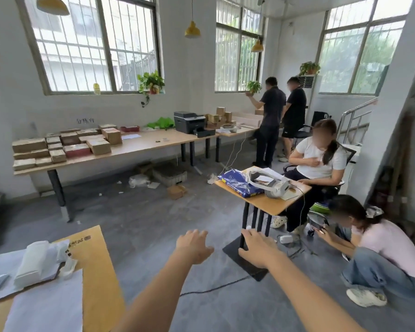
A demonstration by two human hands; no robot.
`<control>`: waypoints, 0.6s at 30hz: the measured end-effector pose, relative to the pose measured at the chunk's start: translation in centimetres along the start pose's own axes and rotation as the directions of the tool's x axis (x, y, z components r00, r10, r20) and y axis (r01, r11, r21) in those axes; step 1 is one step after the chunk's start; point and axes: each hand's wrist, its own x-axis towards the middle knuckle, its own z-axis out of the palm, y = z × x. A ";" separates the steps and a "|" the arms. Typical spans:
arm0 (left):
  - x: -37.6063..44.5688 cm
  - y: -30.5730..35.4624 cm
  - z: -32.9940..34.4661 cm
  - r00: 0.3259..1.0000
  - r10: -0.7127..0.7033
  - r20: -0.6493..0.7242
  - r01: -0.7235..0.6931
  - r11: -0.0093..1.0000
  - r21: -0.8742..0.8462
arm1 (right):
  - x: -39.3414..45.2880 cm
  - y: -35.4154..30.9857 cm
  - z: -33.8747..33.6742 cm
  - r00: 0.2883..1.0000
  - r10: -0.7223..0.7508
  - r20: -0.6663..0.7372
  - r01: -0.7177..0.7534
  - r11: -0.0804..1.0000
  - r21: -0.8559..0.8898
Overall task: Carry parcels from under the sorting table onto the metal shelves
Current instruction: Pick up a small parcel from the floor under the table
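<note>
A small brown parcel [176, 191] and a flat grey box [170, 176] are seen on the floor under the long sorting table [139, 145], near its middle, well apart from both hands. The left hand [194, 245] and right hand [258, 250] are held out open and empty. The step judged in hand is the walk over; next, a bend down under the table's front edge is called for.

matt wood table [153, 142], cardboard parcels [98, 146]

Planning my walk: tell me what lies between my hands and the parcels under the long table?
Head view: bare grey floor between the left hand, right hand and small cardboard parcel.
</note>
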 end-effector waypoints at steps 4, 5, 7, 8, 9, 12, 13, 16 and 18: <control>8.1 -1.0 -2.7 1.000 -0.027 -0.015 0.027 0.999 -0.021 | 8.7 0.3 -3.6 0.999 -0.033 -0.012 0.032 0.999 -0.025; 9.8 -1.2 -3.5 0.999 -0.034 -0.031 0.033 0.999 -0.026 | 10.7 0.3 -4.6 0.999 -0.037 -0.025 0.037 0.999 -0.020; 12.9 -1.9 -4.9 0.997 -0.050 -0.062 0.048 0.998 -0.031 | 14.4 0.2 -6.0 0.997 -0.056 -0.051 0.055 0.998 -0.018; 14.3 -2.3 -5.4 0.996 -0.059 -0.065 0.057 0.998 -0.032 | 16.2 0.2 -6.3 0.996 -0.070 -0.052 0.069 0.997 -0.021; 15.7 -2.8 -5.6 0.996 -0.072 -0.059 0.070 0.997 -0.035 | 17.9 0.2 -6.5 0.996 -0.082 -0.045 0.081 0.997 -0.019; 19.9 -4.5 -5.9 0.991 -0.129 -0.025 0.128 0.991 -0.032 | 23.0 0.2 -6.2 0.994 -0.108 -0.009 0.108 0.994 -0.006; 21.4 -5.3 -6.0 0.988 -0.151 -0.019 0.150 0.988 -0.034 | 24.8 0.2 -6.1 0.992 -0.123 0.005 0.123 0.992 -0.003; 26.3 -7.0 -6.6 0.980 -0.197 -0.021 0.196 0.979 -0.047 | 30.8 0.3 -6.2 0.983 -0.180 0.028 0.179 0.984 0.024; 29.8 -7.7 -7.1 0.975 -0.220 -0.027 0.218 0.974 -0.053 | 35.2 0.3 -6.7 0.976 -0.218 0.012 0.218 0.976 0.026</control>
